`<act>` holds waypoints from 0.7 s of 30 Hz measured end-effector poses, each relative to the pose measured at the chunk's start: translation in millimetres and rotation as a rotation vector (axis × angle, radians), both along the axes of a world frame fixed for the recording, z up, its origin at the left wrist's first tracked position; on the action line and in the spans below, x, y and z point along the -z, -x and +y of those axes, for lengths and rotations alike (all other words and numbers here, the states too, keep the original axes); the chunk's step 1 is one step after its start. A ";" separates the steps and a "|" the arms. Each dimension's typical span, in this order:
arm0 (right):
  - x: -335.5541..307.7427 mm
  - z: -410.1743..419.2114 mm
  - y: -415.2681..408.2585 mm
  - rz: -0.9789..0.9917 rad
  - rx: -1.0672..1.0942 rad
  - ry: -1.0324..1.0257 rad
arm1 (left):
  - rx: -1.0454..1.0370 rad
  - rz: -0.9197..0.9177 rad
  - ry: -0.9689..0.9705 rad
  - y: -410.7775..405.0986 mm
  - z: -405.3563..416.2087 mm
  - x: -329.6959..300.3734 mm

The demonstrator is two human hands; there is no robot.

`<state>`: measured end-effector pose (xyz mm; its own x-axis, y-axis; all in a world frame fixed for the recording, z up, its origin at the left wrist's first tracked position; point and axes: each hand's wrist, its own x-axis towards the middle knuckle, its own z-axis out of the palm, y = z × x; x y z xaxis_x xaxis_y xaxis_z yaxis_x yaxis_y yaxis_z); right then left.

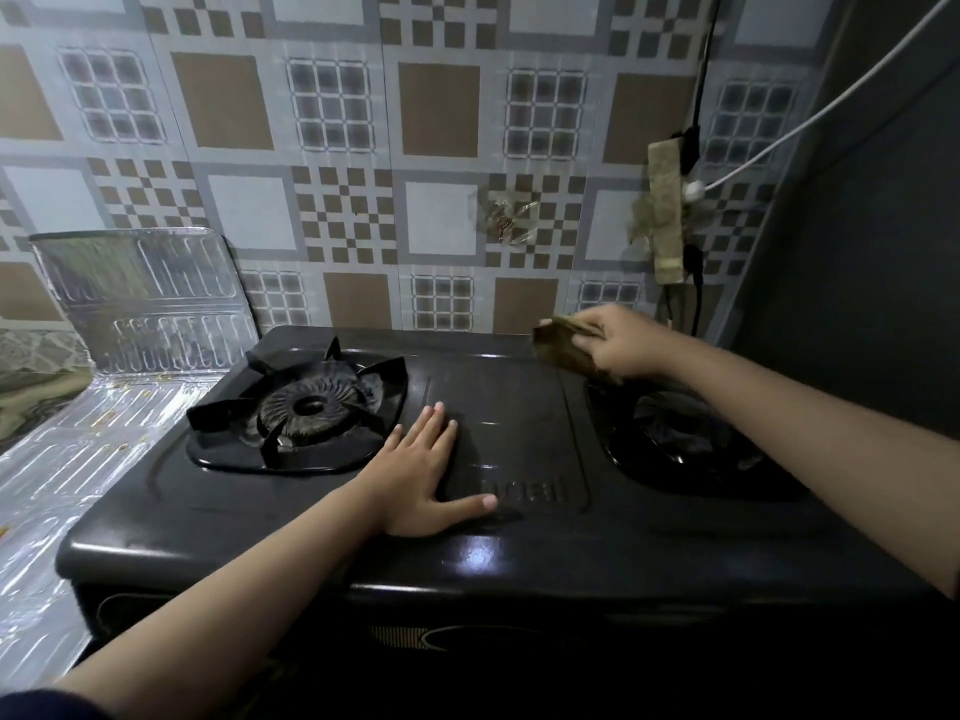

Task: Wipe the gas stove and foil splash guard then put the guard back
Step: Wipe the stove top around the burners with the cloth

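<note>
Patterned wall tiles back the black gas stove (519,537) that fills the middle of the frame. What worries me: my right hand (618,345), at centre right, grips a brownish cloth (563,345) near the stove's back edge, just beside the right burner (675,433); a careless swipe could snag it there. My left hand (421,459) lies flat, fingers spread, on the stove top beside the left burner (306,407). Leaning at left, the foil splash guard (150,298) could topple if I shove the stove.
</note>
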<state>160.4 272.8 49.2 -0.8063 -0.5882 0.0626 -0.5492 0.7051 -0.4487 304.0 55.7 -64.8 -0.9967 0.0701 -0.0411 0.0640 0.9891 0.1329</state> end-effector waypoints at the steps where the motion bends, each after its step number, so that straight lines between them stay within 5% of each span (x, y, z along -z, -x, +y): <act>1: 5.2 -7.6 9.8 0.027 0.030 0.011 | -0.006 0.003 0.001 1.7 -0.7 3.6; 7: 48.8 -52.6 60.5 0.140 0.147 -0.072 | -0.015 0.045 -0.019 6.3 -4.1 11.0; 12: 82.1 -75.6 76.9 0.020 0.119 -0.436 | -0.036 0.074 -0.082 12.0 -7.0 15.1; 21: 77.6 -65.0 45.8 0.019 0.079 -0.433 | -0.037 0.078 -0.088 14.3 -5.6 17.0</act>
<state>114.6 207.8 -28.4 -0.8507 -0.5004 -0.1611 -0.4917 0.8658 -0.0928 289.8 50.1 -81.8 -0.9986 0.0330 0.0412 0.0411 0.9756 0.2155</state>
